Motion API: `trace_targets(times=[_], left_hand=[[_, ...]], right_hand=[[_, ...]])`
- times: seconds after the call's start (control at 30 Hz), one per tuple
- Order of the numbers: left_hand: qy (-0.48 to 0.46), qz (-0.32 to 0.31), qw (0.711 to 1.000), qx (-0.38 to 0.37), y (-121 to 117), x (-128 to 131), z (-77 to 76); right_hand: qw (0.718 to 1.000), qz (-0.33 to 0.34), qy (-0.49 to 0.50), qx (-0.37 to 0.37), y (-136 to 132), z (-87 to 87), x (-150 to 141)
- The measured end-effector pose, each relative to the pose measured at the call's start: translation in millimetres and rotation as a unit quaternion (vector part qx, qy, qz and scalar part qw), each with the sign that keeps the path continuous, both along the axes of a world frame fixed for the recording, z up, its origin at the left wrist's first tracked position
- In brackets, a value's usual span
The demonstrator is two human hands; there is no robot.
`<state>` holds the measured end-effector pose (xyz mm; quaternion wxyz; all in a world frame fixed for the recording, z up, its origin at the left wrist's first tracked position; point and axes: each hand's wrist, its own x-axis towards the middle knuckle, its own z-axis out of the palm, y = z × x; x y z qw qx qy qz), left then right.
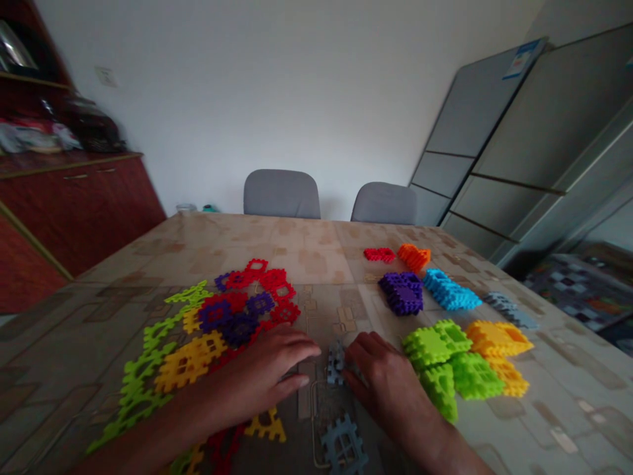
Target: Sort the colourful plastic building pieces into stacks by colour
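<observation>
Grey-blue plastic grid piece [335, 364] sits between the two hands, at 12 o'clock. The right hand [390, 389] touches it with bent fingers, but I cannot tell if it is gripping. The left hand [262, 369] lies open and loose just beside it. A second grey-blue grid piece [343, 447] lies at 6 o'clock. Flat red, purple, yellow and green plastic pieces [217, 316] make a heap at 10 o'clock. Neat stacks of purple, blue, green and yellow pieces [435, 343] sit at 2 o'clock on a beige patterned tablecloth [306, 247]. A blue and white sticker [520, 59] on the grey fridge [475, 112] is too small to read.
</observation>
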<state>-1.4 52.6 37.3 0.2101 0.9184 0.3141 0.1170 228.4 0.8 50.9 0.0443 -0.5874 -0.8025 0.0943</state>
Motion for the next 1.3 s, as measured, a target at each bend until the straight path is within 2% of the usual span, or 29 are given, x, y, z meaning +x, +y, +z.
trace_targets(times=[0.13,0.27,0.43,0.67,0.77,0.9,1.07,1.3], left_hand=[[0.003,0.0,1.0,-0.011,0.6,-1.0,1.7],[0.008,-0.004,1.0,-0.023,4.3,-9.4,-1.2],[-0.011,0.054,0.998,-0.014,24.2,-36.0,-5.3],[0.021,0.074,0.996,-0.039,37.1,-64.2,13.4],[0.04,0.052,0.996,-0.056,34.1,-69.0,10.4],[0.049,-0.007,0.996,-0.068,27.6,-72.5,-1.9],[0.045,-0.065,0.996,-0.037,22.0,-76.6,-9.2],[0.072,-0.081,0.994,0.002,22.0,-70.0,-9.3]], right_hand=[[0.999,0.008,-0.033,-0.023,0.0,0.9,-8.4],[0.999,0.006,-0.012,-0.034,1.7,-0.3,-4.7],[0.997,0.005,0.021,-0.069,2.6,-2.5,1.3],[0.995,-0.03,0.038,-0.082,2.3,-0.9,-2.2],[0.994,-0.048,0.039,-0.085,3.3,-1.2,-2.0],[0.992,-0.052,0.066,-0.096,3.7,-5.6,-0.6],[0.991,-0.043,0.085,-0.091,1.9,-13.3,-3.3],[0.994,-0.051,0.052,-0.085,6.4,-20.6,-13.0]])
